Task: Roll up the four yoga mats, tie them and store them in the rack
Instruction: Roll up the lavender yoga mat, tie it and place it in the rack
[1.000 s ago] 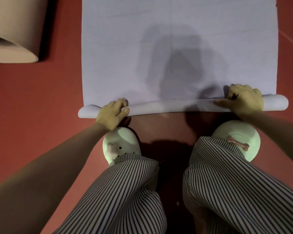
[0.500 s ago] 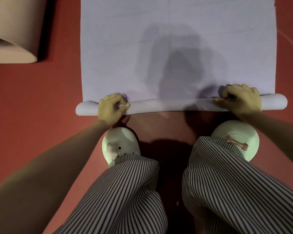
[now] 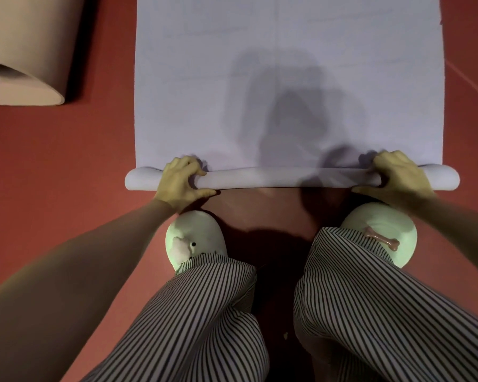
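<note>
You are crouching over the lilac mat (image 3: 287,78), which is lying flat on the red floor (image 3: 66,166) and stretching away from you. Its near end is wound into a thin roll (image 3: 273,178) lying crosswise just ahead of your feet. Your left hand (image 3: 181,183) is gripping the roll near its left end, fingers curled over the top and thumb lying along the near side by the floor. Your right hand (image 3: 398,177) is clamping the roll near its right end the same way. Both roll ends are sticking out past your hands. A tan mat (image 3: 25,51), loosely rolled, is lying well apart at the upper left. Your right slipper (image 3: 398,224) is wearing a pink bone (image 3: 381,239); your left slipper (image 3: 196,230) is showing a pale patch and a black dot.
</note>
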The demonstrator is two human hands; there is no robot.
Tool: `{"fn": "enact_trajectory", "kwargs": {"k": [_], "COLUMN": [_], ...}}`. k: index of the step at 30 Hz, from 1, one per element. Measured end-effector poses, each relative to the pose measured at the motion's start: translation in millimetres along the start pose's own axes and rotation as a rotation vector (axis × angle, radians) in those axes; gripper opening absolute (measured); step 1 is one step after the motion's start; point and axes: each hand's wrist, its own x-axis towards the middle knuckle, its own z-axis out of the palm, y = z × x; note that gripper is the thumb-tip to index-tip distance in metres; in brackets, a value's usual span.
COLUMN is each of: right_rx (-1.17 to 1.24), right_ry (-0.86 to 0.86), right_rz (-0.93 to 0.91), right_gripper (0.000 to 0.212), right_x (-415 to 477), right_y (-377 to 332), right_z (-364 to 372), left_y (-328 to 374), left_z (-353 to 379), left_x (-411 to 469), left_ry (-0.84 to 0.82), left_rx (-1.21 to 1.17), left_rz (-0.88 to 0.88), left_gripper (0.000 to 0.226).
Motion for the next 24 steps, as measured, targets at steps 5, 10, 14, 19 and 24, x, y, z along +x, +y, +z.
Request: {"fn": "enact_trajectory", "kwargs": {"k": [5,10,14,19,24], "right_rx": [0.083,0.064,-0.001,-0.082,-0.089], "right_ry": [0.107,0.257,0.271,0.258,0.28], "right_rz": [-0.062,-0.024,0.141,0.236,0.308], "right_gripper": [0.054,0.048,0.047,0.059,0.059], "right_x": [6,7,7,7,0], "right_y": [1,0,-5,-15,-23], "right_z": [0,3,3,2,13], "left_y": [-1,-5,0,6,20], "left_z": [-2,-6,0,4,12], "left_x": [7,17,16,13,5], "left_ry": [-0.007,0.0,0.074,0.119,0.21], "left_rx": [-0.051,0.059,0.152,0.165,0.202], "left_rz": [-0.052,-0.007,-0.055,-0.074,-0.144], "left_gripper": [0.06,0.059,0.055,0.05,0.051]}}
